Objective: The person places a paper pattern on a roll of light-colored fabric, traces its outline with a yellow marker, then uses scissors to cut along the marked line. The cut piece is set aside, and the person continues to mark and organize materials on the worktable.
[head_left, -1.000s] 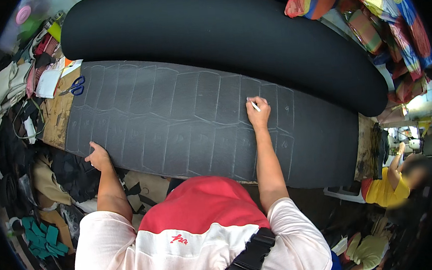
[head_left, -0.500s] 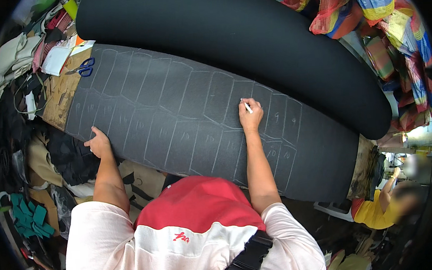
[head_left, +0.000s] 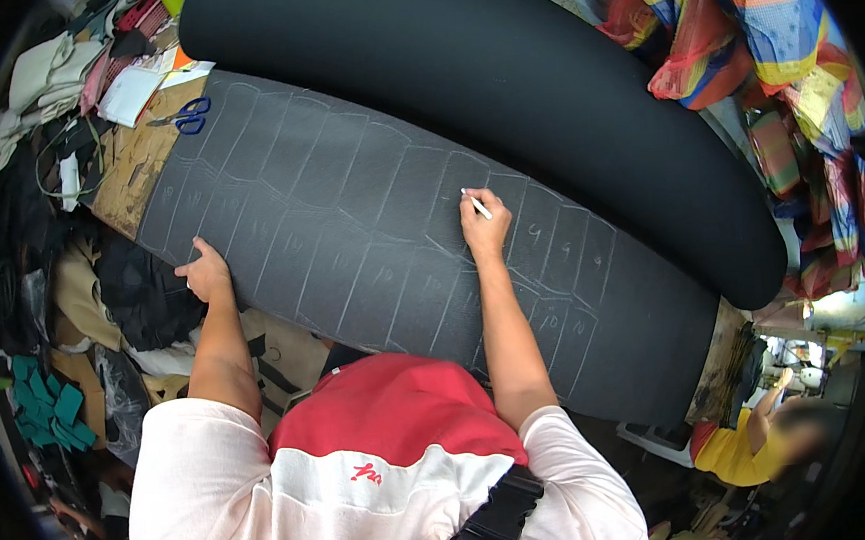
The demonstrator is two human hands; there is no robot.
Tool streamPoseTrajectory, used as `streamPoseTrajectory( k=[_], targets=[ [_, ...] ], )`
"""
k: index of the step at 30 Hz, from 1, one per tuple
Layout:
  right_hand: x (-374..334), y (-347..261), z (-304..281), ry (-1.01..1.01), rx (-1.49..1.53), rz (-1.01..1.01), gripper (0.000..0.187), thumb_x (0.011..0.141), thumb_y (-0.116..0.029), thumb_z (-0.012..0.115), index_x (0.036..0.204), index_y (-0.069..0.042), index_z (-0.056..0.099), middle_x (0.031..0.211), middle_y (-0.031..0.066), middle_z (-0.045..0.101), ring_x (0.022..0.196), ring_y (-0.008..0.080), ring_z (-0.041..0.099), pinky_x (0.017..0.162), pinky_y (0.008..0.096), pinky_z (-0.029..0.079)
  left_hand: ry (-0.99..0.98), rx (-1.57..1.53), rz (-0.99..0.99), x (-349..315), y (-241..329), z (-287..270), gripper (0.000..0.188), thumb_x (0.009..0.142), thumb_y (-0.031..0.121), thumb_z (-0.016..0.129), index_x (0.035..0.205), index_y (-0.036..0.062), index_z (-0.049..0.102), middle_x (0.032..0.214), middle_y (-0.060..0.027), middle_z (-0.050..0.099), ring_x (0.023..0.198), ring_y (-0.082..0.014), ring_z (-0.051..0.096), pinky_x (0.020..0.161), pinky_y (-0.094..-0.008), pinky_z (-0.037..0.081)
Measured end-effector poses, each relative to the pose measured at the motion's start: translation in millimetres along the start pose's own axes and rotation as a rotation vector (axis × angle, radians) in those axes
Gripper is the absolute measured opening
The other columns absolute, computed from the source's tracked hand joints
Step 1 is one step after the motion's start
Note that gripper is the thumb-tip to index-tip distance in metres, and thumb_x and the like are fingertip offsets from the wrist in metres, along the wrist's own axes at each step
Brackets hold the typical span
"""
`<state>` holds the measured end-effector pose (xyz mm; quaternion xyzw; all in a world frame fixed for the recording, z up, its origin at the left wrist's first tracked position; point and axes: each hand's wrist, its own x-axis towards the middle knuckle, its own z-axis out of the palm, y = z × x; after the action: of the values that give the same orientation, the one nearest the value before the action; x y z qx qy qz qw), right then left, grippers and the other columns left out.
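My right hand [head_left: 486,228] is closed around a white pen [head_left: 480,206], over a dark grey sheet of material [head_left: 657,324] lying along the table. Pale outlines of long panels run in two rows across the sheet, many with a small handwritten mark inside. The hand is at a panel in the far row, right of the middle. At the sheet's near left edge rests my left hand [head_left: 207,274], thumb and forefinger apart; some of its fingers are hidden. A small white spot shows on one of its fingers, too small to make out.
A thick black roll of material [head_left: 459,77] lies along the far side. Blue-handled scissors [head_left: 191,116] and papers [head_left: 129,96] are on the wooden tabletop [head_left: 130,181] at left. Colourful bags [head_left: 703,50] hang far right. A person in yellow [head_left: 741,449] is at lower right.
My right hand has moved left with the pen to a neighbouring panel, and one more handwritten mark shows to its right. The whole view has shifted slightly. My left hand stays at the edge.
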<state>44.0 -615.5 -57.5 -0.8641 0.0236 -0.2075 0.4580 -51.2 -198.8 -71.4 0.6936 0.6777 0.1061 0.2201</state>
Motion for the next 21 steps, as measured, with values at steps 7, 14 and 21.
streamPoseTrajectory(
  k=[7, 14, 21],
  targets=[
    [-4, 14, 6, -0.020, -0.091, -0.039, 0.010, 0.071, -0.014, 0.063, 0.072, -0.005, 0.065, 0.072, 0.0158, 0.064, 0.069, 0.0325, 0.062, 0.064, 0.0416, 0.050, -0.011, 0.011, -0.022, -8, 5, -6, 0.093, 0.083, 0.060, 0.043, 0.136, -0.0122, 0.017, 0.110, -0.0308, 0.056, 0.105, -0.0397, 0.057, 0.087, -0.0448, 0.046],
    [-3, -27, 32, -0.221, 0.003, 0.249, 0.013, 0.069, -0.016, 0.065, 0.069, -0.003, 0.063, 0.062, 0.0112, 0.062, 0.057, 0.0190, 0.060, 0.059, 0.0324, 0.047, -0.023, -0.042, 0.004, -4, 2, -6, 0.094, 0.083, 0.059, 0.045, 0.136, -0.0121, 0.015, 0.111, -0.0330, 0.054, 0.103, -0.0428, 0.056, 0.087, -0.0464, 0.046],
    [-10, -25, 80, -0.066, -0.067, 0.146, 0.013, 0.069, -0.016, 0.067, 0.074, -0.004, 0.067, 0.067, 0.0130, 0.064, 0.067, 0.0248, 0.063, 0.065, 0.0343, 0.050, -0.141, -0.264, 0.098, 12, -18, -4, 0.094, 0.080, 0.052, 0.059, 0.139, -0.0048, 0.013, 0.124, -0.0341, 0.042, 0.117, -0.0434, 0.044, 0.093, -0.0493, 0.039]
  ],
)
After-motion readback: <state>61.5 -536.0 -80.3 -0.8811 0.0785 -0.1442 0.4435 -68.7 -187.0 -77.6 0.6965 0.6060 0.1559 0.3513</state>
